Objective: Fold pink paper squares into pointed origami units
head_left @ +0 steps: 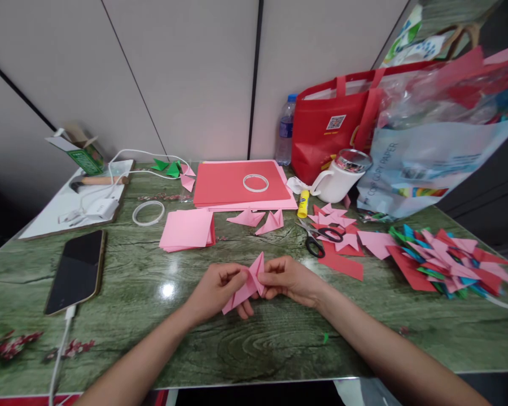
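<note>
A partly folded piece of pink paper is held between my two hands over the front middle of the table. My left hand pinches its left side, thumb on top and fingers underneath. On the other side, my right hand grips the folded edge between thumb and fingers. One pointed corner sticks up between the hands. Just beyond lie two folded pink paper pieces and, to their left, a stack of pink paper squares.
Scissors, a yellow glue stick and a pile of coloured folded pieces lie to the right. Behind stand a white mug, bottle and red bag. A phone and tape roll are left.
</note>
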`<state>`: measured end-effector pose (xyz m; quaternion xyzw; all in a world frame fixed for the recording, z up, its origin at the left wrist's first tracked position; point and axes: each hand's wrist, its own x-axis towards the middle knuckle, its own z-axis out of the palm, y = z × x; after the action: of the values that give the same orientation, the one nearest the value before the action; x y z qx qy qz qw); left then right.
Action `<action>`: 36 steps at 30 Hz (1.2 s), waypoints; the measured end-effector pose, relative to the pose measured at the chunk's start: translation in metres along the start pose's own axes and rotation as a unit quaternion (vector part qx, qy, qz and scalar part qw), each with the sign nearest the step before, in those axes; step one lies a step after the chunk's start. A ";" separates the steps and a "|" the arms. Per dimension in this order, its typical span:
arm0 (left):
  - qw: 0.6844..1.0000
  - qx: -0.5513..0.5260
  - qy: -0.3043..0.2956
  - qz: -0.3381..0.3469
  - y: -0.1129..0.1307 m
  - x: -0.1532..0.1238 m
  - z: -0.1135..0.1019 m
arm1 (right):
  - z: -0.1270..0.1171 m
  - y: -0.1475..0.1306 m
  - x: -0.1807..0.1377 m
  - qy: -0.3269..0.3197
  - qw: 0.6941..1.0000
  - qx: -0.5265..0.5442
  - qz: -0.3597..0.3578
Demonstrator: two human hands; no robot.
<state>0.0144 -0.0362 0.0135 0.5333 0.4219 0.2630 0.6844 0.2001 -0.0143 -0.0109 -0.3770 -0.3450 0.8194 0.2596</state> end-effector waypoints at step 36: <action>0.964 0.151 0.158 0.149 0.003 0.001 0.003 | 0.016 0.002 -0.012 0.093 0.913 -0.303 -0.258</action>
<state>0.0177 -0.0362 0.0163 0.6392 0.4753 0.3765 0.4731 0.1934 -0.0297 0.0006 -0.4101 -0.6365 0.5409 0.3661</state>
